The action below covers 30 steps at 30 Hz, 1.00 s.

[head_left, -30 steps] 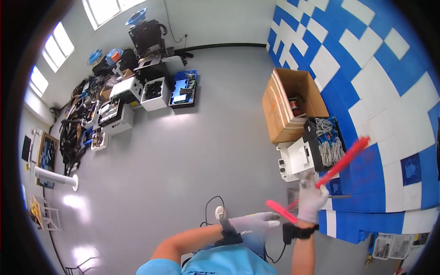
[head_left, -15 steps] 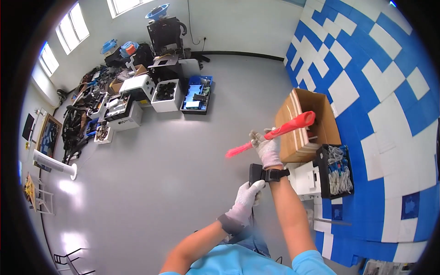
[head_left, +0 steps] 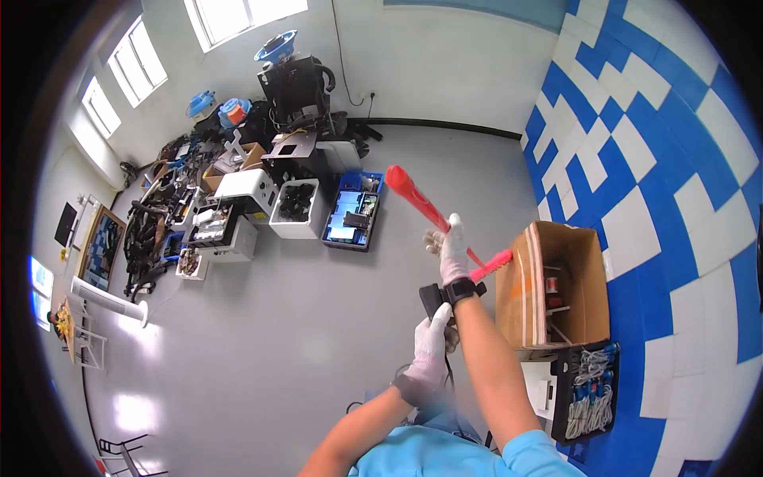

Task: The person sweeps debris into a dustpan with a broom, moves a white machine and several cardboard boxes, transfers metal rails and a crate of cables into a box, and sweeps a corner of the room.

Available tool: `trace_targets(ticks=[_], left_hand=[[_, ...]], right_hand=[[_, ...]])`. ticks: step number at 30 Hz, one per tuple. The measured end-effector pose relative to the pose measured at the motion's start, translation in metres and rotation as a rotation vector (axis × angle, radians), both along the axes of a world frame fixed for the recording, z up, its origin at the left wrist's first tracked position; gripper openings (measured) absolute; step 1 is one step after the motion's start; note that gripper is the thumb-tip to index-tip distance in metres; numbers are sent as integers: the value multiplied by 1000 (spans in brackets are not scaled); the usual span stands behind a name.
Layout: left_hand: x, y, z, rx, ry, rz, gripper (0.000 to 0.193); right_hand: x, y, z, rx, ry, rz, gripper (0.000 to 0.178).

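Observation:
My right hand (head_left: 453, 253), in a white glove, holds a long stick (head_left: 425, 205) with a thick red end and a pink bristly end, like a brush or duster. Its red end points up and left. The bristly end pokes out to the right, beside my wrist and in front of the cardboard box; my palm hides the stick's middle. Strapped at my right wrist is a small black box-shaped device (head_left: 431, 299). My left hand (head_left: 430, 343), gloved too, is closed with its thumb against the device's lower edge. Its fingertips are partly hidden.
An open cardboard box (head_left: 520, 298) stands on the right, with a black crate (head_left: 561, 397) of white cables nearer to me. Far left are a white bin (head_left: 298, 226), a black tray (head_left: 347, 238) of blue items and piled equipment. A white tower fan (head_left: 111, 300) stands at left.
The stick has swung round: its red end went from right to upper left, its bristly end from left to right. The whole view has shifted, showing more wall. My left hand stays by the device.

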<state>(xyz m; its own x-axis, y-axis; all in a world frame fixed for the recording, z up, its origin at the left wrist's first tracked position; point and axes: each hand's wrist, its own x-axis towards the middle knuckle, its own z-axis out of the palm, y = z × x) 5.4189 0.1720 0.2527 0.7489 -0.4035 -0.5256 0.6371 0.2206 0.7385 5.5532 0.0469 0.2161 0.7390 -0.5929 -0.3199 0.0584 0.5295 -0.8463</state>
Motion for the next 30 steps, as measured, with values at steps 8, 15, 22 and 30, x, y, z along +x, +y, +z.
trace_targets(ticks=[8,15,22,30], left_hand=[[131,-52,-10,-1,106,-315,46],[344,-99,-17,-343,93,-183,53],[435,-168,39,-431,248,-746,67],[501,-267,-17,-585,499,-418,22]], right_hand=[[95,-92,19,258,88,40,62],[177,-165,4,503,-82,139,31],[247,-225,-39,675,-150,676,39],[325,-218,16,-30,3,380,58]])
